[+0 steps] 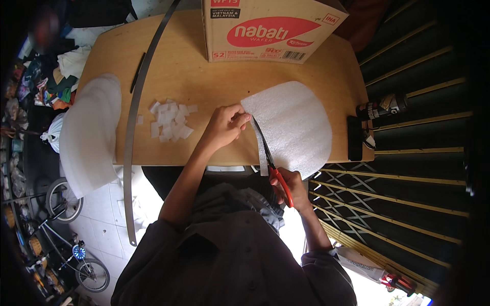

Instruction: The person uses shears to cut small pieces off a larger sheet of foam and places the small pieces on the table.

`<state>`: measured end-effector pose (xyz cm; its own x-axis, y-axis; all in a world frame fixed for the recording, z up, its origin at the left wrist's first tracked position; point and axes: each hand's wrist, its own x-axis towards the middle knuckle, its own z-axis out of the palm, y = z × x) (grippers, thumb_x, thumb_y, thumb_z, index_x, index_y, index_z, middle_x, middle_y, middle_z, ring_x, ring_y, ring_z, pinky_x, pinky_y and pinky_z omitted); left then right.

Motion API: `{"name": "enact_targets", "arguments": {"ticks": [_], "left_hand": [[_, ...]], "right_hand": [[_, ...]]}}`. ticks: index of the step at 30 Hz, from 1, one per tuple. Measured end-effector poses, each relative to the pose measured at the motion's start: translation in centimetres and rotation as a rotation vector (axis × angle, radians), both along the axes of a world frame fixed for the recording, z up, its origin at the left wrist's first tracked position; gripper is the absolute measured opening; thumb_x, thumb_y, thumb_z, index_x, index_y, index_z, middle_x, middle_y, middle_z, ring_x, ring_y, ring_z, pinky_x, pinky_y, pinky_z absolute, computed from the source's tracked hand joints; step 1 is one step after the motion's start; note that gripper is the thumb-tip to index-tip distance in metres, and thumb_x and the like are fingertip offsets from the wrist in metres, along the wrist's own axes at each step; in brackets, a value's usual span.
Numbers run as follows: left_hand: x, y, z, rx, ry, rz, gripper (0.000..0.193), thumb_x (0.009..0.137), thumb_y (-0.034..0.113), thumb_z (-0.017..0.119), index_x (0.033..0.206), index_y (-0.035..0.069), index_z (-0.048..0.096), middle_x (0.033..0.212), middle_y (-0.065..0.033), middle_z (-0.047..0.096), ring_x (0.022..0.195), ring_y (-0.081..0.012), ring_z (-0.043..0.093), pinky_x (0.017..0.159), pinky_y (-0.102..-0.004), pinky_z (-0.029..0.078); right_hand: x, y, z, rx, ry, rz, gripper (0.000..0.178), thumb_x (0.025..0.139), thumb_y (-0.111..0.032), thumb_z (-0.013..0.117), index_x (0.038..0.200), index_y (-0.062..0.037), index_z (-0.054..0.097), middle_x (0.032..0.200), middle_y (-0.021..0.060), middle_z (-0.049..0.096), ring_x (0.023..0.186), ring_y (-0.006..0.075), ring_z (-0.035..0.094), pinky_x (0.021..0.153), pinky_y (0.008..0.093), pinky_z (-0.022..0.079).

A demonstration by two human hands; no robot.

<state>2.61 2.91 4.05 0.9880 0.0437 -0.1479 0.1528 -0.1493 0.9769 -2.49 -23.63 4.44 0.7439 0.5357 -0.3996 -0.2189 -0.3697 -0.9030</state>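
Observation:
A sheet of white packing foam [298,122] with a rounded right side lies on the table and hangs over its near edge. My left hand [227,125] pinches the sheet's left edge between thumb and fingers, close to the tips of the scissors. My right hand [290,186] is wrapped round the red handles of the scissors [282,184], whose dark blades point up and left along that edge. Left of the blades, a narrow strip of foam [263,159] hangs down. Small cut foam pieces [171,121] lie in a loose pile left of my left hand.
A long steel ruler [131,127] crosses the table's left side, sticking out past the near edge. Beyond it are a black pen [137,71] and more foam sheeting [94,132]. A cardboard box [270,33] stands at the back. A black phone [354,137] lies at the right edge.

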Motion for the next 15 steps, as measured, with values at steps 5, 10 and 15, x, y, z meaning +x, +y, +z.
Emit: {"name": "enact_targets", "arguments": {"ticks": [5,10,15], "left_hand": [[0.1,0.2,-0.9,-0.035,0.015,0.011,0.021,0.096,0.016,0.063,0.082,0.0,0.061,0.064,-0.0028,0.058,0.047,-0.0089,0.049,0.044,-0.0274,0.038],[0.3,0.2,-1.6,-0.008,0.006,0.001,0.022,0.096,0.018,0.063,0.081,0.001,0.062,0.064,-0.0017,0.059,0.053,-0.0093,0.049,0.05,-0.0285,0.04],[0.1,0.2,-1.5,0.003,0.028,-0.013,0.022,0.095,0.017,0.064,0.079,0.001,0.063,0.063,-0.0011,0.059,0.058,-0.0093,0.049,0.055,-0.0288,0.041]], "right_hand": [[0.1,-0.1,-0.7,0.034,0.012,0.001,0.053,0.09,-0.053,0.067,0.084,-0.0008,0.058,0.053,0.0018,0.053,0.038,0.0073,0.051,0.035,0.0208,0.036],[0.1,-0.1,-0.1,0.038,-0.054,0.098,0.078,0.082,-0.077,0.056,0.088,0.0016,0.056,0.061,0.0036,0.055,0.042,0.0103,0.054,0.038,0.0244,0.042],[0.4,0.3,0.7,0.047,-0.075,0.151,0.089,0.079,-0.086,0.044,0.089,0.0019,0.055,0.064,0.0051,0.056,0.044,0.0125,0.057,0.042,0.0263,0.046]]}}
